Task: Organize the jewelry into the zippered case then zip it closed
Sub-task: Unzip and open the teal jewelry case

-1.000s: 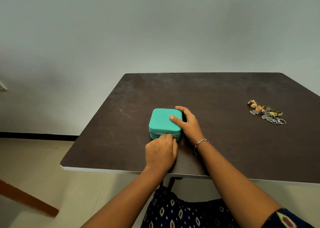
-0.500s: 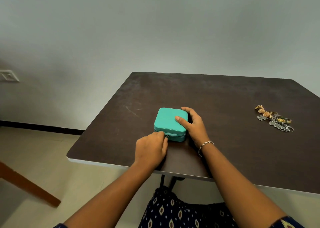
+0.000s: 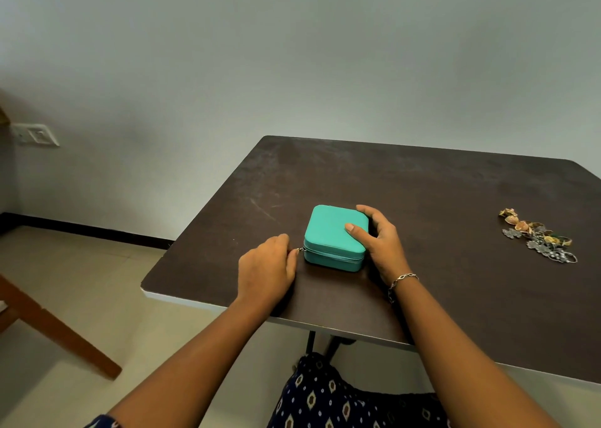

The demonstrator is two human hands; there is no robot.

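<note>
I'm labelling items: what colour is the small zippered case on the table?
Plain teal green; the small rounded-square zippered case shows clearest in the head view.

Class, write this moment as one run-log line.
left hand: pinches zipper pull | right hand: holds case | jewelry: loose on table

the case (image 3: 331,232) you are holding has a smooth, matt teal skin, leather-like, with no shine on the lid. its zip pull (image 3: 300,249) is small, bright metal. the table (image 3: 422,193) looks like dark brown laminate, dull and scuffed (pale scratches show to the left of the case), with a pale strip along its near edge. the jewelry (image 3: 536,235) mixes grey, dull metal with gold-toned and orange pieces that glint a little. the bracelet (image 3: 403,281) on your wrist is shiny silver-coloured metal links. the cloth (image 3: 325,401) on your lap is soft, printed and matt. the wooden leg (image 3: 58,326) at the left is warm brown with a light sheen.
</note>
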